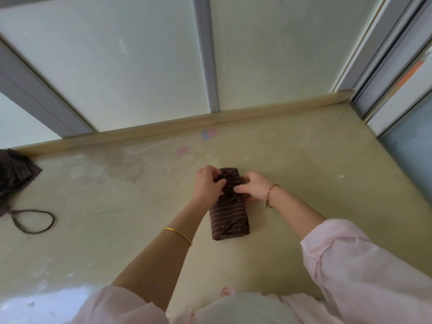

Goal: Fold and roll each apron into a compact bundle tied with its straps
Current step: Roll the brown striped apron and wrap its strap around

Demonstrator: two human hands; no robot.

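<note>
Apron bundle, brown with thin pale stripes, lying rolled on the pale yellow surface near the middle of the scene, with its long axis running from near to far. My left hand rests on the left side of its far half, fingers curled and pinching the dark strap that crosses the roll there. My right hand meets it from the right, thumb and fingertips closed on the same strap, so that both hands touch at the top of the roll. The near half of the bundle is uncovered and shows a tucked fold at its near end. A gold bangle sits on my left forearm and a thin cord bracelet on my right wrist; both pink sleeves are pushed up. Well apart, at the far left edge, a second apron lies crumpled, its strap loop open on the surface nearer to me. Small pink and blue marks lie beyond the bundle, close to the raised far edge below the frosted panels.
</note>
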